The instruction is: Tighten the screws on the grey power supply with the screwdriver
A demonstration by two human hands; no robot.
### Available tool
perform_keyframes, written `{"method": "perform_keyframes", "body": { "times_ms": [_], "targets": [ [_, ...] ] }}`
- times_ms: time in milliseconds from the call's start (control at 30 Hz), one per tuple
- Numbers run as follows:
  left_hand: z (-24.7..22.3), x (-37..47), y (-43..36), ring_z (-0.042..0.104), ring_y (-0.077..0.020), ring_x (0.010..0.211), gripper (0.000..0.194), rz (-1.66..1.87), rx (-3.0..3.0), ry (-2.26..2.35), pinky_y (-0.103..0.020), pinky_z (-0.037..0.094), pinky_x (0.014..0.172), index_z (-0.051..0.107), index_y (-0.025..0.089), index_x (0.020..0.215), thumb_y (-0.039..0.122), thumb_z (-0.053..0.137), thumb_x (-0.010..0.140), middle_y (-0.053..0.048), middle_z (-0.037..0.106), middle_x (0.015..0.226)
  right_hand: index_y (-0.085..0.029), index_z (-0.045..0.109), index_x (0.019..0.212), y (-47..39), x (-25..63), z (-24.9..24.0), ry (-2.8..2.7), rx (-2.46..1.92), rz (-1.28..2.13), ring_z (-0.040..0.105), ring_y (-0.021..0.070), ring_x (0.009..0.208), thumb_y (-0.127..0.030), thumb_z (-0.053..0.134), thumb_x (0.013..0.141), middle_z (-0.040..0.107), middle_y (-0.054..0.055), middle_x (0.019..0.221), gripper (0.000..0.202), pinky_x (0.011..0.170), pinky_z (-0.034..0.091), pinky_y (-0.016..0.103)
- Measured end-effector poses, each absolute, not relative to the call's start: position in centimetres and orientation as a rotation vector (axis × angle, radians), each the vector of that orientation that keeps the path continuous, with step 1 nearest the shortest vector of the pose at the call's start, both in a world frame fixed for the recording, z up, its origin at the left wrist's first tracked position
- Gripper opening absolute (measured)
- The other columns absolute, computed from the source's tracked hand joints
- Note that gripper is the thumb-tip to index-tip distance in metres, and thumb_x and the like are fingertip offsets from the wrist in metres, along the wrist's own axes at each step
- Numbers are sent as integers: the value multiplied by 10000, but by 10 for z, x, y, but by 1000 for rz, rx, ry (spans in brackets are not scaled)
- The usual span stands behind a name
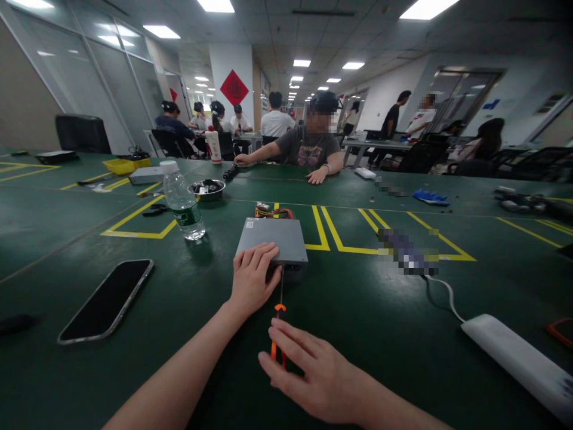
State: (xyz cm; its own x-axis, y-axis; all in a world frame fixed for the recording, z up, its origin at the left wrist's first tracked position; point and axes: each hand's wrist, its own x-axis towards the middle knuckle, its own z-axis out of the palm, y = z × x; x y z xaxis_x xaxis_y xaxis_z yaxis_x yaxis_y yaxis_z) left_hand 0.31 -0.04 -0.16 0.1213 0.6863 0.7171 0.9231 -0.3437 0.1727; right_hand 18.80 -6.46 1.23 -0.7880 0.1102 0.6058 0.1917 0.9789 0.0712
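1. Metal under skin: the grey, flat-topped box (286,233) sits beneath the left hand (250,278), fingers spread over its smooth top, thumb bent at the near edge; whether it pinches, I cannot tell
2. Just this side, the right hand (316,361) has thumb and fingers about the screwdriver (280,308), orange-handled, slim shaft to the box's near face; how firm the hold, I cannot tell
3. Beyond the grip, thin coloured wires (282,213) bunch behind the box
4. Left of the grip, a clear plastic bottle (185,212) upright, a glassy black phone (107,301) flat
5. Right of it, a long white block (510,352), smooth, rounded
6. Below, dark green tabletop (367,310), yellow tape (360,251) in angular outlines
7. Across from the grip, a grey-shirted person (308,149); farther off, a red diamond (234,88) on a white pillar (230,57), bright ceiling lights (301,63)
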Motion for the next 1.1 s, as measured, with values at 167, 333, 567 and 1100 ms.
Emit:
{"method": "perform_keyframes", "body": {
  "times_ms": [167, 333, 567, 1100],
  "targets": [
    [-1, 3, -1, 496, -217, 1141, 296, -1059, -2095, -1571, -405, 299, 916, 508, 242, 1142, 291, 497, 850, -39, 589, 1215, -77, 608, 813, -63, 189, 12, -2367, -167, -207, 587, 267, 1045, -145, 546, 869, 643, 171, 1025, 108, 872, 507, 323],
    [-1, 3, 0, 499, -217, 1130, 299, -1054, -2084, -1568, -401, 300, 913, 505, 240, 1142, 297, 498, 849, -33, 592, 1211, -96, 613, 948, -62, 188, 13, -2447, -208, -190, 577, 246, 1066, -180, 493, 903, 636, 146, 1048, 154, 877, 503, 309],
    [-1, 3, 0, 499, -218, 1134, 306, -1052, -2087, -1565, -405, 296, 914, 502, 246, 1149, 300, 502, 848, -33, 587, 1219, -87, 609, 923, -62, 188, 17, -2373, -178, -211, 574, 234, 1067, -124, 493, 886, 639, 142, 1044, 127, 884, 499, 298],
    [-1, 3, -1, 502, -216, 1131, 299, -1052, -2082, -1564, -402, 300, 914, 513, 241, 1137, 296, 512, 843, -38, 595, 1208, -72, 623, 861, -62, 193, 17, -2396, -201, -221, 546, 264, 1105, -125, 485, 894, 623, 164, 1095, 152, 896, 492, 321]
  ]
}}
